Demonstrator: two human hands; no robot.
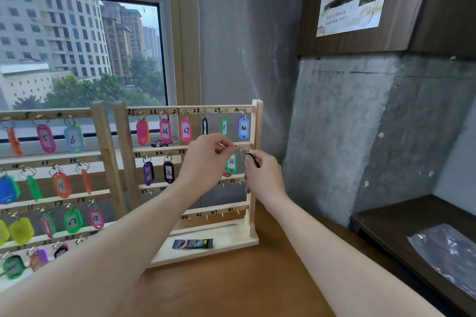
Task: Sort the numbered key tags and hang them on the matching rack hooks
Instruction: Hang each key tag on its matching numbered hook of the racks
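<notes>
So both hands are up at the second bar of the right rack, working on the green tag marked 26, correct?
Not quite: the head view shows the green tag reads 36, not 26. The left hand and right hand are indeed up at the second bar of the right rack; the 26 tag is pink, on the top bar.

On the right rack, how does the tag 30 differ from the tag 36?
Tag 30 is blue and hangs on the right rack's top row; tag 36 is green and sits on the second row. Tag 30 hangs free and untouched; tag 36 sits between the left hand and right hand, partly hidden, its top covered by the left hand's fingers. Both have white handwritten labels.
</notes>
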